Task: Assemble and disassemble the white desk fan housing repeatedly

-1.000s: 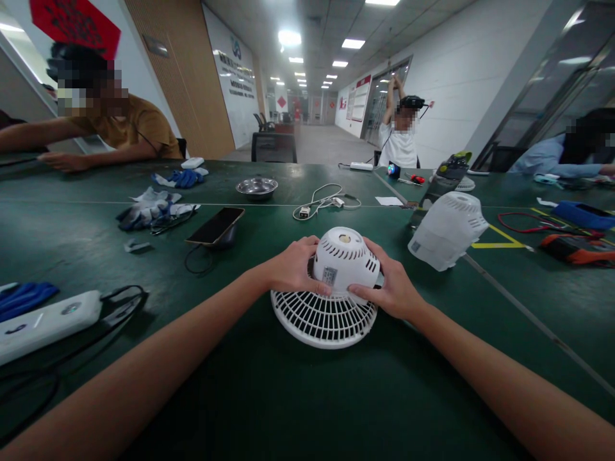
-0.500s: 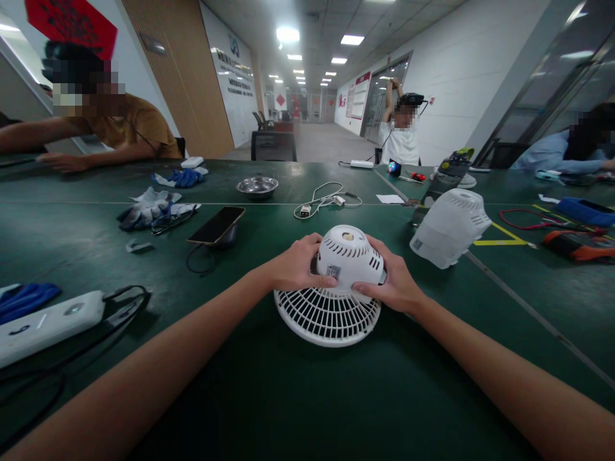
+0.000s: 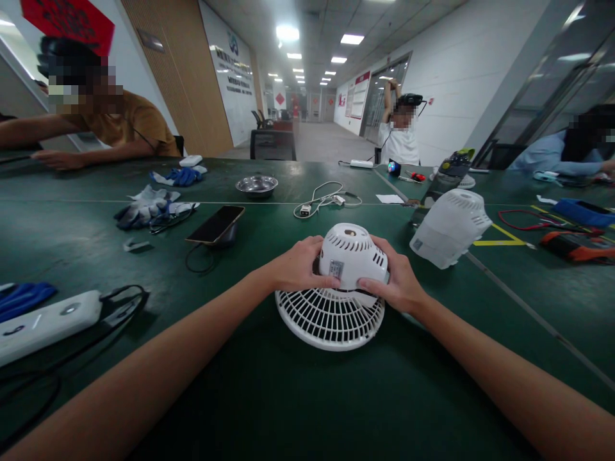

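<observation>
While the left hand [image 3: 303,267] and right hand [image 3: 400,282], fingers clamped, grip the vented motor cover [image 3: 354,256] over the fan grille [image 3: 330,346] on the green tabletop [image 3: 250,390], a dark gap beneath suggests incomplete seating.

An office, by the look of it: ceiling lights [image 3: 352,40], a wall sign [image 3: 233,70] (lettering blurred), mesh-backed chairs [image 3: 273,145].
</observation>
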### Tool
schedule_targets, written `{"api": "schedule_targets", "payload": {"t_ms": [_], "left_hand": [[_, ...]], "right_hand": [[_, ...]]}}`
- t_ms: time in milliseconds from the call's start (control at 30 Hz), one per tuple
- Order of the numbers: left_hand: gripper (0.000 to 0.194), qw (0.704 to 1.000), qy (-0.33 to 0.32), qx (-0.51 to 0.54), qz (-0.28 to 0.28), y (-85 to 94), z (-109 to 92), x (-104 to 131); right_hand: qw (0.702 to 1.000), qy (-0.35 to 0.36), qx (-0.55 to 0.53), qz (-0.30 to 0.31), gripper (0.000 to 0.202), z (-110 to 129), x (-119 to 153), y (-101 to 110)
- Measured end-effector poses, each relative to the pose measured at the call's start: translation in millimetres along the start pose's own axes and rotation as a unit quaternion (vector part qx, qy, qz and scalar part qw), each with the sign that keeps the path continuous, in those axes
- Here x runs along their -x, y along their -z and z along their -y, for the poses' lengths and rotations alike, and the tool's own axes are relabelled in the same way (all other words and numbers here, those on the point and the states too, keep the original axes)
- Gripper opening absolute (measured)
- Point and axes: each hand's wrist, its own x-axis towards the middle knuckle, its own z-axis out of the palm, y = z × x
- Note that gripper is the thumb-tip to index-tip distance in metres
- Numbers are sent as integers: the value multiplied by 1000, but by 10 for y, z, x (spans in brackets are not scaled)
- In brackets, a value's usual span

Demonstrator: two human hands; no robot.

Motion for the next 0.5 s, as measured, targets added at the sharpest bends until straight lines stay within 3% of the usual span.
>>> {"api": "schedule_targets", "payload": {"t_ms": [167,500], "left_hand": [[77,1000,-2,-8,-4,-2,-8,9],[84,999,-12,40,-28,-26,-2,6]], "right_hand": [[1000,22,10,2,81,21,25,-10],[1000,23,-18,-5,100,15,67,-73]]}}
